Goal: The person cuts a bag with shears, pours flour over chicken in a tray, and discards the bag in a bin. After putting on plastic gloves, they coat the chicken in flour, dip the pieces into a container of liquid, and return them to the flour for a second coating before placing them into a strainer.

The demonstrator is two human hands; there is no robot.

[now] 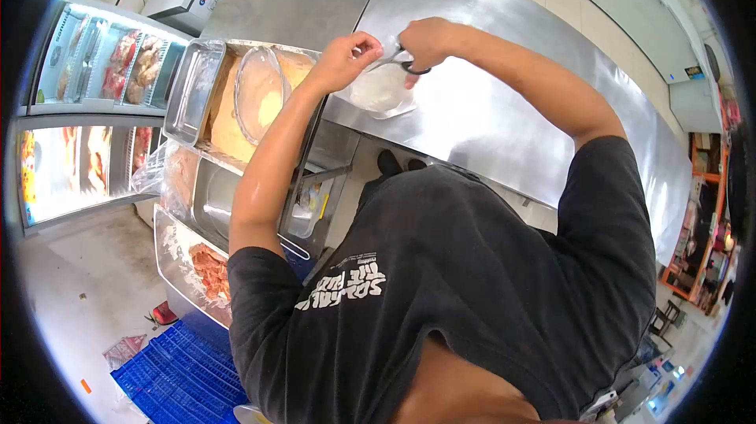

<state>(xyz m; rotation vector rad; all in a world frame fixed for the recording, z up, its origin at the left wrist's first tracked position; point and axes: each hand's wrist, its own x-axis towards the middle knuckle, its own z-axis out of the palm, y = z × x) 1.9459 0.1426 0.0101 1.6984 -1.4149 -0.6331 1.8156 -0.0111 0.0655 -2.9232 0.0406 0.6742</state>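
Pinching the top of the clear plastic bag of white contents (382,92) with the left hand (346,58), gripping small black-handled scissors (411,66) in the right hand (429,40). Set on the stainless steel counter (488,117), near the rectangular metal tray (193,77). Apparently snipping the bag open; next calls for taut film, fingers clear of blades

Long steel counter (512,125) running toward twelve o'clock, lit glass display freezers (94,62) at ten, white chest freezers (642,14) at one, blue floor grating (177,373) at seven.
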